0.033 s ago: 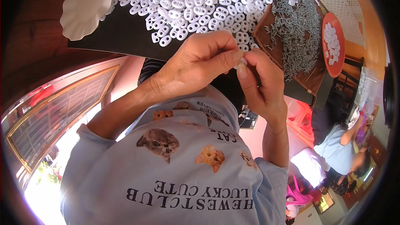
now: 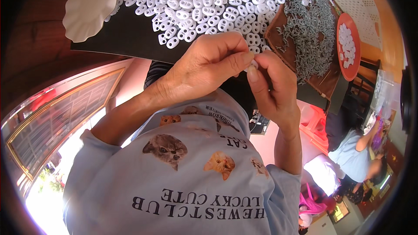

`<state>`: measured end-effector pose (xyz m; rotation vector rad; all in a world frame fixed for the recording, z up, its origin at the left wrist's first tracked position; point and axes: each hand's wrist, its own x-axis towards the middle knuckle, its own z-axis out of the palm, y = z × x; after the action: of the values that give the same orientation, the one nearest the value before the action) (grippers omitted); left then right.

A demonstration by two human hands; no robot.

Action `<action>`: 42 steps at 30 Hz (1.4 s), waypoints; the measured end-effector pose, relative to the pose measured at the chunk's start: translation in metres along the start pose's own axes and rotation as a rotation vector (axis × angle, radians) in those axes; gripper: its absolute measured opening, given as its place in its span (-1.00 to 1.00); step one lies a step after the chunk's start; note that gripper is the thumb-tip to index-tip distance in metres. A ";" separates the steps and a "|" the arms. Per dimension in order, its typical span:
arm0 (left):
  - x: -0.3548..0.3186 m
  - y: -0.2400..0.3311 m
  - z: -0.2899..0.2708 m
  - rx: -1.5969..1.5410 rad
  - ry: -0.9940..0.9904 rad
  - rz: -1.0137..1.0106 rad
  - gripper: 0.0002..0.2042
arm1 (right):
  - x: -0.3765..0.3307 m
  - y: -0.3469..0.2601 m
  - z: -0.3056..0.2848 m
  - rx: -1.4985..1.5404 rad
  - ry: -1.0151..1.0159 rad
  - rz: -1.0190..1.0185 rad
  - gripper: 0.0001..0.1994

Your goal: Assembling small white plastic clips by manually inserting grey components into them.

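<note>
My left hand (image 2: 215,61) and my right hand (image 2: 276,87) meet just in front of the table edge, thumbs and forefingers closed in a pinch. Between the fingertips shows a bit of a small white plastic piece (image 2: 251,65), held by both hands; most of it is covered. Beyond my hands spreads a heap of white oval plastic pieces with two holes (image 2: 196,6). To their right, many small grey screws (image 2: 309,30) lie on a brown cloth (image 2: 274,30).
A white scalloped plate (image 2: 91,8) sits at the far left of the black tabletop (image 2: 122,35). On the right is an orange-red plate (image 2: 351,74) with small white pieces in it. Red plastic stools (image 2: 313,124) and another person (image 2: 355,152) are farther off to the right.
</note>
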<state>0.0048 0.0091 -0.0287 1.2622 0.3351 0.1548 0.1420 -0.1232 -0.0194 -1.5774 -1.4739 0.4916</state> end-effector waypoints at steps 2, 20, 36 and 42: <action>0.000 0.001 0.000 0.014 0.010 0.018 -0.86 | 0.000 -0.001 0.000 -0.035 -0.009 0.007 -0.86; 0.000 0.002 -0.001 0.083 0.002 0.018 -0.86 | -0.001 -0.004 0.004 -0.061 0.002 0.068 -0.79; -0.006 0.003 -0.003 0.057 0.004 0.054 -0.87 | 0.000 -0.002 0.009 0.006 0.032 -0.039 -0.88; -0.006 0.005 -0.002 0.049 -0.005 0.021 -0.86 | -0.001 -0.006 0.008 0.011 0.035 -0.003 -0.88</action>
<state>-0.0011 0.0111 -0.0234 1.3143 0.3223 0.1624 0.1316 -0.1223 -0.0192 -1.5671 -1.4449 0.4673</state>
